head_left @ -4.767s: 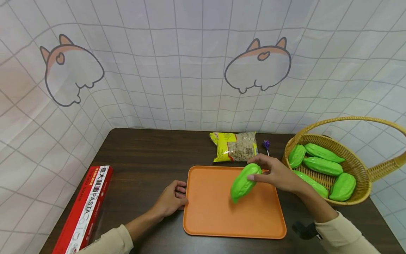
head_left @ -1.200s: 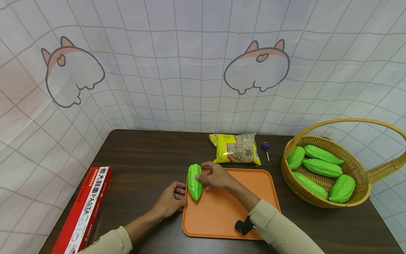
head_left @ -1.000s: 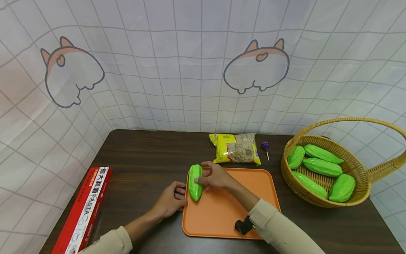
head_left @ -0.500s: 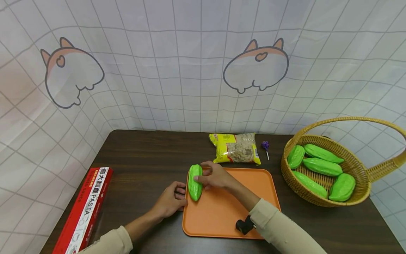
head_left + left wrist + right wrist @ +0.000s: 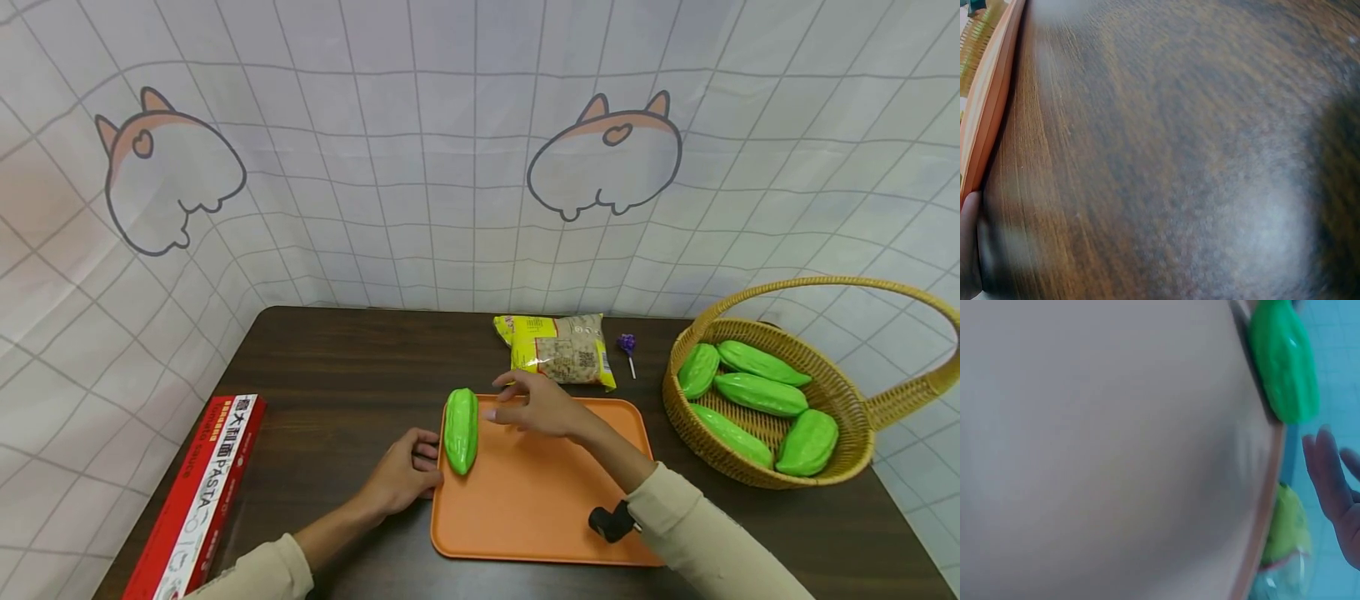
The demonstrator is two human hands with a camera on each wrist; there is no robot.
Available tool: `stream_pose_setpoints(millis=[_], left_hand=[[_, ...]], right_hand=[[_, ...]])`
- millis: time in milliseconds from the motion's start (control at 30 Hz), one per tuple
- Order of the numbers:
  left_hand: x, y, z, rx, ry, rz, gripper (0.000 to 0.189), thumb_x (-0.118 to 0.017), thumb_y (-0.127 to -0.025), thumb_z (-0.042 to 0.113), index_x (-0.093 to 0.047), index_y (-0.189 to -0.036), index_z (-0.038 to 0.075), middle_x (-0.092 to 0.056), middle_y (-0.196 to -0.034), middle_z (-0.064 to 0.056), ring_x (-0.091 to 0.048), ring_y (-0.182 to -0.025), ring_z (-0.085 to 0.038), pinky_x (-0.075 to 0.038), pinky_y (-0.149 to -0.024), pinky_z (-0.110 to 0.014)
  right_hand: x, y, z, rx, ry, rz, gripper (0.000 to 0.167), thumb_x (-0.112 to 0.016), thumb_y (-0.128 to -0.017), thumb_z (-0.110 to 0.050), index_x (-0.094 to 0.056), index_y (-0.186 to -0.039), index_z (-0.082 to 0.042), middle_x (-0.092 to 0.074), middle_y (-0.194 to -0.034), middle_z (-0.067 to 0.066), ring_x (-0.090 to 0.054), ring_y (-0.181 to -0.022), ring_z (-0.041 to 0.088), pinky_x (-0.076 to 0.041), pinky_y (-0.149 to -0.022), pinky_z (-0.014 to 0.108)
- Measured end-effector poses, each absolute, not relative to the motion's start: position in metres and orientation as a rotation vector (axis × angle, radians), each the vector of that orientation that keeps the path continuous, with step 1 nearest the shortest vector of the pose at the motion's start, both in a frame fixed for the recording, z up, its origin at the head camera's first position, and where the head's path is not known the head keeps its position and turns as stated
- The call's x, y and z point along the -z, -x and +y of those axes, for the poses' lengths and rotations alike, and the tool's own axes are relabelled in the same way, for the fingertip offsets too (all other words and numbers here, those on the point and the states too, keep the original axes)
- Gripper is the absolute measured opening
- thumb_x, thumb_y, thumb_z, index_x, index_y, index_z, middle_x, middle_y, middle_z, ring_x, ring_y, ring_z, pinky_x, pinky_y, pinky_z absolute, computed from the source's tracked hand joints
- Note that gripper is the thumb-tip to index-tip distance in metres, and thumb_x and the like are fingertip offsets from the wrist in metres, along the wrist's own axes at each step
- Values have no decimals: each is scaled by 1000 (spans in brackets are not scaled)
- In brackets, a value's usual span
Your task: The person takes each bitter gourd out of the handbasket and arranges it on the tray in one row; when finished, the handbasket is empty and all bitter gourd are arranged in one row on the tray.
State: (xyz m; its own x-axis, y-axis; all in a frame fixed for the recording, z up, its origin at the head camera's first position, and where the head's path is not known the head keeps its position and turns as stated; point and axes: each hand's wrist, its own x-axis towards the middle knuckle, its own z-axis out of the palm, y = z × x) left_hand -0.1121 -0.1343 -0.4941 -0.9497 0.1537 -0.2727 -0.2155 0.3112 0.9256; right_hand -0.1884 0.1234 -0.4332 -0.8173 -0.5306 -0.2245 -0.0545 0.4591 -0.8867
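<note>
An orange tray (image 5: 540, 508) lies on the dark wooden table. On its left side, near the far corner, a bright green, ridged bitter melon (image 5: 461, 433) rests lengthwise, pointed end towards me. My right hand (image 5: 543, 407) hovers just right of it, fingers apart and holding nothing; the right wrist view shows a gap between the fingers (image 5: 1325, 469) and the bitter melon (image 5: 1285, 369). At the tray's left rim, my left hand (image 5: 405, 471) has its fingers bent and holds the edge. The thumb (image 5: 969, 231) meets the tray's side (image 5: 991, 119) in the left wrist view.
A wicker basket (image 5: 678, 417) with a tall handle, holding several more green bitter melons, stands at the right. Behind the tray lie a yellow food packet (image 5: 562, 350) and a purple lollipop (image 5: 627, 343). A red pasta box (image 5: 198, 492) lies at the left edge.
My right hand carried the bitter melon leftwards across the tray, set it at the left side and let go, then drew back a little to the right. My left hand stayed put.
</note>
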Motion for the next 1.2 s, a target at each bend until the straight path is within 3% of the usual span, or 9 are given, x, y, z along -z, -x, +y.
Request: stream_pose_setpoints(millis=[133,300,533,867,1033,1200], left_hand=[[496,113,-134,-1657,51,2286,57,-72,-74,-6,-54,-127,-2,-57,-112,-17,-62,-86,-20,-62,-62,-34],[496,113,-134,-1664,53,2290,56,-72,-73,-6,-54,-127,-2,-57,-112,-17,-62,-86,-20,-62,-61,-34],[493,111,-135,-1669,52,2293,57,-72,-72,-7,-55,-127,-1,-57,-111,-16,-63,-86,-19,-62,-60,-36],[494,111,-135,-1659,53,2293,57,-73,-73,-6,-55,-127,-1,-57,-111,-16,-63,-85,-19,-62,-60,-36],[495,112,-135,-1663,54,2297,58,-72,-73,-7,-54,-127,-1,-57,-112,-17,-63,-85,-20,-62,-60,-37],[494,112,-135,-1658,51,2296,58,-72,-73,-7,-54,-128,-2,-57,-112,-17,-63,-86,-20,-62,-61,-37]], right_hand=[[420,186,147,1287,564,2296,59,-71,-92,-34,-53,-140,-6,-59,-130,23,-66,-108,28,-60,-85,42],[405,181,183,1217,628,2382,55,-72,-91,-36,-56,-137,-9,-62,-123,17,-65,-102,21,-57,-85,34],[380,173,237,1211,704,2380,46,-70,-94,-25,-57,-134,-7,-64,-116,16,-69,-93,25,-59,-76,32],[348,164,312,1064,652,2516,37,-66,-97,-23,-58,-133,-16,-67,-116,4,-66,-95,12,-56,-78,28],[345,172,349,1067,647,2520,36,-61,-99,-15,-56,-134,-6,-69,-112,9,-69,-94,11,-58,-75,28],[348,184,379,1034,481,2536,42,-58,-101,-18,-51,-139,-2,-65,-118,15,-68,-95,9,-60,-74,32]])
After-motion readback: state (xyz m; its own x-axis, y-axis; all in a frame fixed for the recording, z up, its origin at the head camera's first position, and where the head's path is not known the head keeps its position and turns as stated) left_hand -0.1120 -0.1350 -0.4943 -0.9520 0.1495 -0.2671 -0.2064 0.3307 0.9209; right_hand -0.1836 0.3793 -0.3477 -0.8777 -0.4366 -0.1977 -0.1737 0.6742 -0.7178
